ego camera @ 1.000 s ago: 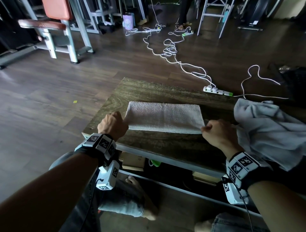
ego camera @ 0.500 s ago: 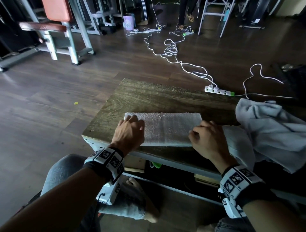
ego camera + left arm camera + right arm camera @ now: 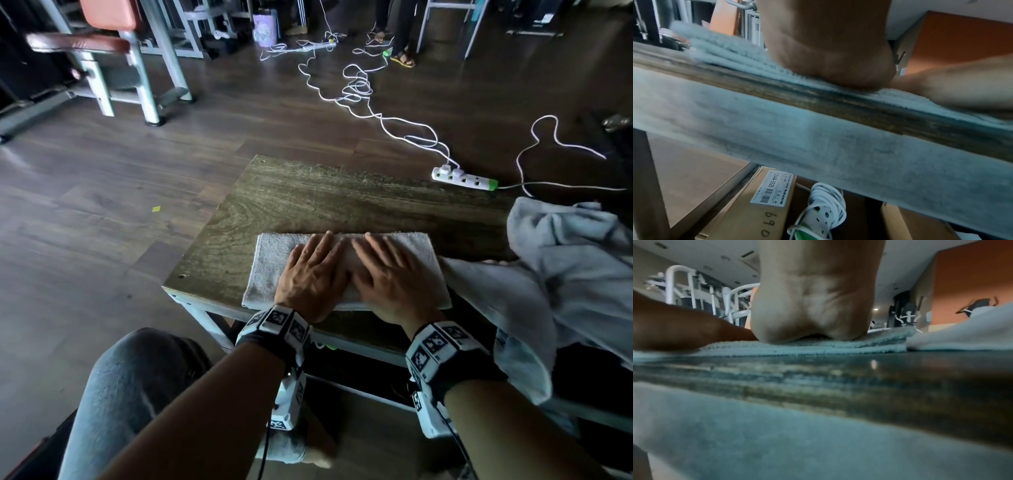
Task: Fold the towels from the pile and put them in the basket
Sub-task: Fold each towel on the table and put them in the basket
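Fingers (image 3: 327,245) of both hands lie straight and spread, gripping nothing; the left hand (image 3: 310,274) and right hand (image 3: 390,279) press palm-down, side by side, on the folded towel (image 3: 270,270) at lower centre of the head view. That towel lies flat near the front edge of the wooden table (image 3: 308,198). Just right of it, touching its end, the pile of unfolded towels (image 3: 565,267) spills over the table's right side. At upper right, a white power strip (image 3: 464,178) lies on the floor.
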Demonstrator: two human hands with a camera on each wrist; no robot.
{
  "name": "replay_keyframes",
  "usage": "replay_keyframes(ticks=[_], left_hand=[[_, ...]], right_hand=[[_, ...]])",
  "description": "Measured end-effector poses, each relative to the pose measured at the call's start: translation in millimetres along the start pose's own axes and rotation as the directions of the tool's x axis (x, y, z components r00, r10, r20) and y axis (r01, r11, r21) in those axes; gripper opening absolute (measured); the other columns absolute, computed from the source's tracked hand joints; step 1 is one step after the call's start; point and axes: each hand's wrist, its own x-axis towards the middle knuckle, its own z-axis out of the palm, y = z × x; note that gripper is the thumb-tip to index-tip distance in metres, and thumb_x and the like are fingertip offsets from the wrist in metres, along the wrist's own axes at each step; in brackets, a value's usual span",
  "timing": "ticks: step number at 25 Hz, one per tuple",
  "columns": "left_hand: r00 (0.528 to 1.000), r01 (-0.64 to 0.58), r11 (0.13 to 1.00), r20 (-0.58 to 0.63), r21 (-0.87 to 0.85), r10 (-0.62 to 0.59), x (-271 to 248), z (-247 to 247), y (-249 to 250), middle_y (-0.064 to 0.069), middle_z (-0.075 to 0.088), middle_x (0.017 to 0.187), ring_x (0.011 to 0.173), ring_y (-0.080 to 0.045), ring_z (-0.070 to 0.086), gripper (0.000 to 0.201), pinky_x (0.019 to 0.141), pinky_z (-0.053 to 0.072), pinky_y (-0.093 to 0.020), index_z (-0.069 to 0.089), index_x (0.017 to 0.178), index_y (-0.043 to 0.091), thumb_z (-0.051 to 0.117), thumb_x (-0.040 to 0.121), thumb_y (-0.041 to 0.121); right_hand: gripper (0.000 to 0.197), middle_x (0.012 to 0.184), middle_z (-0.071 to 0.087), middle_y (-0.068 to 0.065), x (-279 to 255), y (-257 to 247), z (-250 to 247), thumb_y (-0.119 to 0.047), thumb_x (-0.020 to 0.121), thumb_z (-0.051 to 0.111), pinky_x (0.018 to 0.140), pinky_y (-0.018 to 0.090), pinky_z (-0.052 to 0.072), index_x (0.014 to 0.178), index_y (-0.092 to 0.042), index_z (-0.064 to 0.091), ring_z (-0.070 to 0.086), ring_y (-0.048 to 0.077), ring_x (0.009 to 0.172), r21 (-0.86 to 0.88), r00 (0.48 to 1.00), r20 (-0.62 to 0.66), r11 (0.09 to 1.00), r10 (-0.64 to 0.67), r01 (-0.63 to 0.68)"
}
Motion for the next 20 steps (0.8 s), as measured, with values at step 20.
replay_keyframes(ticks=[20], left_hand=[[0.962,0.271,0.962,0.037,-0.02,-0.27,-24,-19,-40,0.004,-0.005,0.164,0.15,-0.013,-0.009,0.087,0.12,-0.004,-0.048,0.004,0.153,0.037,0.013,0.081,0.085]], right_hand=[[0.09,0.167,-0.003,-0.001,4,23,-14,-0.082,0.086,0.015,0.123,0.051,0.001,0.158,-0.027,0.005,-0.004,0.018,0.153,0.026,0.94,0.101,0.944,0.324,-0.328]])
